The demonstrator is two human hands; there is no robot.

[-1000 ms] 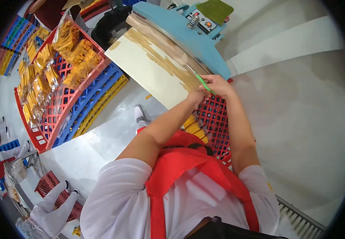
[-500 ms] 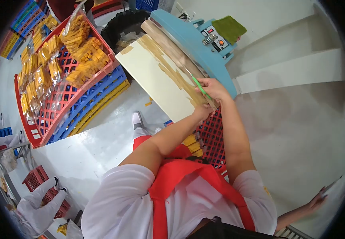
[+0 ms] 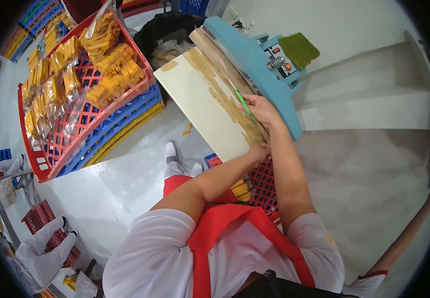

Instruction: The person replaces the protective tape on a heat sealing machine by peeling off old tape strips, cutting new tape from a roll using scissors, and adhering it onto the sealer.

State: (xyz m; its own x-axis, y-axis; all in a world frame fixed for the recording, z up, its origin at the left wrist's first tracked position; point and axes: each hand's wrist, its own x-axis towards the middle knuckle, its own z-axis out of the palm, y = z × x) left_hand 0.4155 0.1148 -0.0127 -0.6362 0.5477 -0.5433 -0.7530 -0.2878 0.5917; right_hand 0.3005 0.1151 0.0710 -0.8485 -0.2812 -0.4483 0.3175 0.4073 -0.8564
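Note:
In my right hand [image 3: 260, 109] is a slim green-handled knife [image 3: 243, 103], its thin blade pointing along the sealing edge of a blue heat sealer [image 3: 247, 64]. My left hand [image 3: 259, 151] is closed at the near end of the sealer's cream board [image 3: 200, 99], just below the right hand; what its fingers pinch is hidden. Brown tape strips [image 3: 220, 97], worn and patchy, run along the board beside a tan covered bar [image 3: 212, 52]. A red crate [image 3: 263, 184] with yellow pieces shows under my forearms.
Left of the board, a red crate [image 3: 58, 159] with bagged yellow sticks rests on blue and yellow crates. A black-lined bin [image 3: 150, 32] stands behind. A green cloth [image 3: 299, 49] lies on the sealer. Another person's arm [image 3: 409, 233] reaches up at the right.
My right hand has moved up along the board with the knife, farther from my left hand. The other person's arm at the right has stretched upward. The view has shifted slightly.

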